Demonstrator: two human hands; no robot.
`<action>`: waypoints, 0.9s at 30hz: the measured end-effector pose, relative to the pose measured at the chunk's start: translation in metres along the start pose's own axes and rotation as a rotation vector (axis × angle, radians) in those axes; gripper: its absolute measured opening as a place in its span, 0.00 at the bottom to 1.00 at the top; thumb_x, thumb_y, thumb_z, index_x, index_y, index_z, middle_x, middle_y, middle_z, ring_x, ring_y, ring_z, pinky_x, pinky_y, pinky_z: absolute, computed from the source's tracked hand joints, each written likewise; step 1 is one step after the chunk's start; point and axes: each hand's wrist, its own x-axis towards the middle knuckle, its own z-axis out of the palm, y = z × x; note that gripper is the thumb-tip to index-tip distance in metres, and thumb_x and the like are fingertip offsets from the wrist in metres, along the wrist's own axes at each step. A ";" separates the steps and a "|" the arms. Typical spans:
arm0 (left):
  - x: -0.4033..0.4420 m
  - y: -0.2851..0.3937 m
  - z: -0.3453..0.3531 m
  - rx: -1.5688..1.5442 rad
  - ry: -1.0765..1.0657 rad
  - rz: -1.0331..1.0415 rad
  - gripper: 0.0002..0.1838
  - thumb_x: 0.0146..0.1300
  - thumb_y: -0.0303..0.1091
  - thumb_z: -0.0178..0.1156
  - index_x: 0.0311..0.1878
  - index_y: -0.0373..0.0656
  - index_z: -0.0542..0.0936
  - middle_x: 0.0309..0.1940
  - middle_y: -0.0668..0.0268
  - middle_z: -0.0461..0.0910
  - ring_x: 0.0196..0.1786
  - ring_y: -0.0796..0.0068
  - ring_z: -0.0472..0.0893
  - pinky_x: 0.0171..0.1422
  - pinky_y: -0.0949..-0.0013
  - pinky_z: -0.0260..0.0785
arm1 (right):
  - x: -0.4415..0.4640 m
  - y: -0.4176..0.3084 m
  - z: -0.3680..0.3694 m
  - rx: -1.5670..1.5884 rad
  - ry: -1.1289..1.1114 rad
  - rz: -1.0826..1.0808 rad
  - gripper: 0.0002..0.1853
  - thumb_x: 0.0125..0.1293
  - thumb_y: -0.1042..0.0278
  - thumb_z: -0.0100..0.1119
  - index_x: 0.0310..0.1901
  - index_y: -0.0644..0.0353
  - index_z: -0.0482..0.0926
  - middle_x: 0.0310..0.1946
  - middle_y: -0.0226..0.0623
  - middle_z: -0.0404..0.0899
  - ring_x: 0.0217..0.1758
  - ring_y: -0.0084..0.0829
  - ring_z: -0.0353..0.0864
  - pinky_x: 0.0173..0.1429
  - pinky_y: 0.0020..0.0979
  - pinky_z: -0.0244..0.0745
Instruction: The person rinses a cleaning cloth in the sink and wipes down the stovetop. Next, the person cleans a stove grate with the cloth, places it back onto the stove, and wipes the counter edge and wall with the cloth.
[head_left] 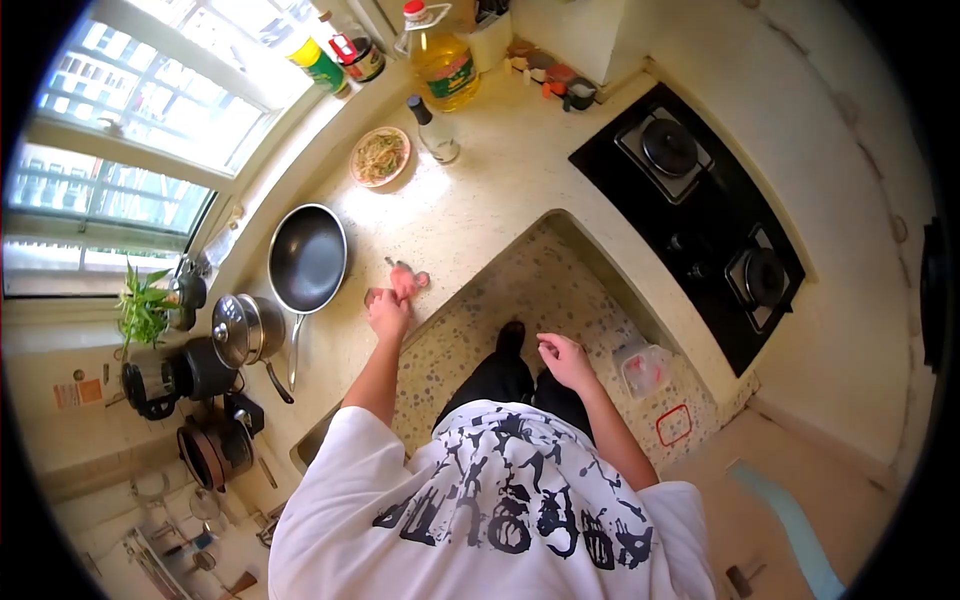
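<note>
My left hand [388,314] is at the counter's inner edge, its fingers closed on or against a small pink-red item [403,281] that lies on the counter [450,220]; what exactly it is I cannot make out. My right hand [565,360] hangs in the air over the floor beyond the counter's edge, its fingers loosely bent, with nothing visible in them. Left of my left hand, a dark frying pan [308,258] rests on the counter with its handle toward me. Farther back stands a plate of shredded food [381,157], beside a dark-capped glass bottle [437,137].
A lidded pot [248,330] stands beside the pan. A large oil bottle [443,70] and sauce bottles [356,55] are at the back. The black gas stove [690,230] is on the right. Below are a plastic container [643,369] and a red-rimmed item [674,425].
</note>
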 end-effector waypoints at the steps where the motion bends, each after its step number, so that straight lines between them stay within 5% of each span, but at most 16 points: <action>1: 0.000 -0.001 0.004 0.000 0.007 0.058 0.21 0.62 0.52 0.67 0.50 0.47 0.82 0.49 0.55 0.81 0.55 0.49 0.79 0.60 0.48 0.72 | -0.006 0.001 0.001 0.002 0.007 0.014 0.17 0.71 0.65 0.62 0.58 0.60 0.83 0.43 0.43 0.88 0.39 0.35 0.87 0.48 0.34 0.82; 4: 0.005 0.026 0.012 -0.265 0.089 0.246 0.16 0.70 0.45 0.63 0.49 0.41 0.82 0.43 0.56 0.81 0.46 0.55 0.80 0.56 0.56 0.73 | -0.021 0.004 0.002 0.027 0.064 0.059 0.17 0.72 0.64 0.61 0.58 0.60 0.83 0.43 0.43 0.88 0.40 0.36 0.88 0.48 0.34 0.82; 6: -0.001 0.068 -0.001 -0.578 -0.088 0.248 0.15 0.74 0.43 0.60 0.50 0.40 0.82 0.42 0.59 0.81 0.44 0.62 0.80 0.55 0.62 0.73 | -0.035 0.006 0.008 0.070 0.128 0.097 0.16 0.72 0.64 0.61 0.58 0.60 0.83 0.43 0.43 0.88 0.41 0.36 0.88 0.48 0.35 0.82; 7: -0.013 0.096 -0.016 -0.791 -0.305 0.154 0.18 0.78 0.45 0.56 0.55 0.38 0.81 0.44 0.64 0.83 0.47 0.74 0.79 0.55 0.69 0.72 | -0.040 0.007 0.012 0.080 0.177 0.103 0.16 0.73 0.63 0.60 0.58 0.60 0.83 0.44 0.44 0.88 0.41 0.37 0.88 0.47 0.35 0.82; 10: -0.054 0.180 -0.050 -1.182 -0.680 0.080 0.21 0.80 0.46 0.55 0.59 0.36 0.80 0.51 0.67 0.84 0.52 0.79 0.78 0.56 0.71 0.73 | -0.054 0.002 0.017 0.286 0.216 0.217 0.17 0.75 0.62 0.61 0.59 0.62 0.82 0.44 0.43 0.88 0.42 0.29 0.88 0.48 0.32 0.81; 12: -0.083 0.215 -0.031 -1.222 -0.790 0.242 0.21 0.80 0.46 0.55 0.59 0.37 0.81 0.49 0.70 0.84 0.50 0.81 0.78 0.55 0.73 0.72 | -0.057 0.014 0.030 0.449 0.309 0.142 0.16 0.76 0.62 0.61 0.59 0.61 0.83 0.42 0.39 0.88 0.43 0.27 0.87 0.49 0.30 0.80; 15: -0.133 0.261 -0.022 -0.956 -0.932 0.611 0.16 0.81 0.43 0.55 0.50 0.39 0.83 0.40 0.76 0.82 0.44 0.83 0.76 0.49 0.75 0.70 | -0.079 -0.002 0.018 0.900 0.411 0.253 0.24 0.76 0.64 0.61 0.70 0.58 0.72 0.49 0.34 0.86 0.46 0.26 0.85 0.52 0.29 0.79; 17: -0.177 0.289 -0.032 -0.663 -0.817 0.913 0.15 0.76 0.44 0.60 0.41 0.42 0.85 0.29 0.63 0.84 0.33 0.70 0.82 0.39 0.67 0.73 | -0.102 0.001 0.004 1.127 0.466 0.281 0.31 0.76 0.63 0.61 0.76 0.55 0.62 0.59 0.35 0.80 0.53 0.27 0.82 0.56 0.29 0.77; 21: -0.263 0.331 -0.053 -0.336 -0.688 1.365 0.16 0.70 0.47 0.64 0.33 0.45 0.87 0.24 0.49 0.81 0.28 0.48 0.84 0.33 0.55 0.76 | -0.145 0.045 0.006 0.852 0.962 0.063 0.28 0.77 0.64 0.57 0.74 0.56 0.63 0.64 0.38 0.74 0.61 0.29 0.77 0.63 0.31 0.73; 24: -0.324 0.352 -0.039 -0.194 -0.674 1.562 0.20 0.69 0.53 0.62 0.31 0.47 0.86 0.25 0.53 0.84 0.31 0.45 0.84 0.35 0.49 0.77 | -0.203 0.056 -0.027 1.040 1.099 -0.124 0.27 0.74 0.70 0.57 0.73 0.56 0.65 0.63 0.36 0.74 0.64 0.30 0.75 0.65 0.32 0.72; 27: -0.397 0.373 -0.021 -0.130 -0.797 1.494 0.21 0.72 0.51 0.60 0.33 0.43 0.88 0.25 0.52 0.84 0.30 0.50 0.86 0.37 0.55 0.78 | -0.273 0.086 -0.049 1.244 1.141 -0.189 0.26 0.72 0.75 0.58 0.70 0.54 0.69 0.58 0.32 0.80 0.63 0.29 0.77 0.62 0.33 0.74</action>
